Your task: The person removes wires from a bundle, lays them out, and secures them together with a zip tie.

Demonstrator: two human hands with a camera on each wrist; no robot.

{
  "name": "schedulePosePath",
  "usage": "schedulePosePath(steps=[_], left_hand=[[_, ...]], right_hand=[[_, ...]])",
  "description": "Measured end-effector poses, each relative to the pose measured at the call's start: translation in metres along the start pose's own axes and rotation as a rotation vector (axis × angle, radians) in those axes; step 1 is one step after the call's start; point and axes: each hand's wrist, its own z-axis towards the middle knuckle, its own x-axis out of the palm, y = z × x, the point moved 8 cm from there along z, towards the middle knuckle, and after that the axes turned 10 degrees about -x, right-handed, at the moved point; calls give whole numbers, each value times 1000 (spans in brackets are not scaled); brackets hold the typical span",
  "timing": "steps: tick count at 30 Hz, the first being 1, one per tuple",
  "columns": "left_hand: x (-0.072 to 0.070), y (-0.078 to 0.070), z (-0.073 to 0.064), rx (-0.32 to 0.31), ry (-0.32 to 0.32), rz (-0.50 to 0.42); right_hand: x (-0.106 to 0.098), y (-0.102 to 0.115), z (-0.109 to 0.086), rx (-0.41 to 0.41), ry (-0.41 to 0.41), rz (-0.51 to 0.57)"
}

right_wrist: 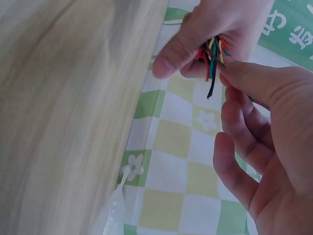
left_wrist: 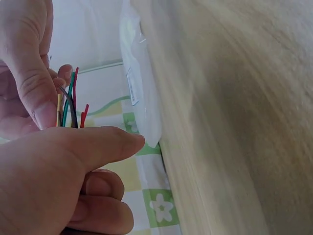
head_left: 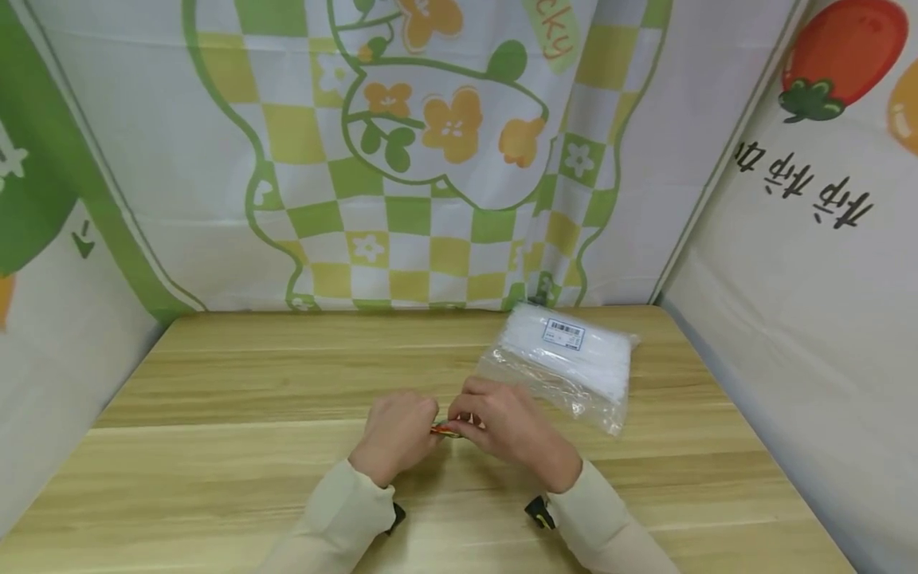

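A bundle of thin wires (right_wrist: 212, 66) in red, green, black and yellow sticks out of the fist of my left hand (head_left: 400, 430), whose fingers curl round it. From the other side, my right hand (head_left: 511, 424) pinches part of the bundle between thumb and forefinger, while its other fingers stay loosely bent. In the left wrist view, the loose wire ends (left_wrist: 74, 110) fan out past the left thumb, right by the right thumb. Most of the bundle's length is hidden inside the left hand. Both hands are close together above the wooden table (head_left: 251, 478).
Beyond the right hand, a clear plastic bag (head_left: 574, 351) packed with white strips and bearing a label lies on the table. Printed cloth (head_left: 445, 255) hangs along the back edge, with more cloth on both sides. Small black devices (head_left: 539, 513) show at the wrists.
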Motion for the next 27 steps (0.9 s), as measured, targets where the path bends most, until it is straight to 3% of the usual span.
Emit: schedulePosePath(steps=[10,27], left_hand=[[4,0,-4,-24,56,10],[7,8,-3,-42,102,-22]], right_hand=[[1,10,0,-26,-46,-71],[1,7,-2,-30,-31,-54]])
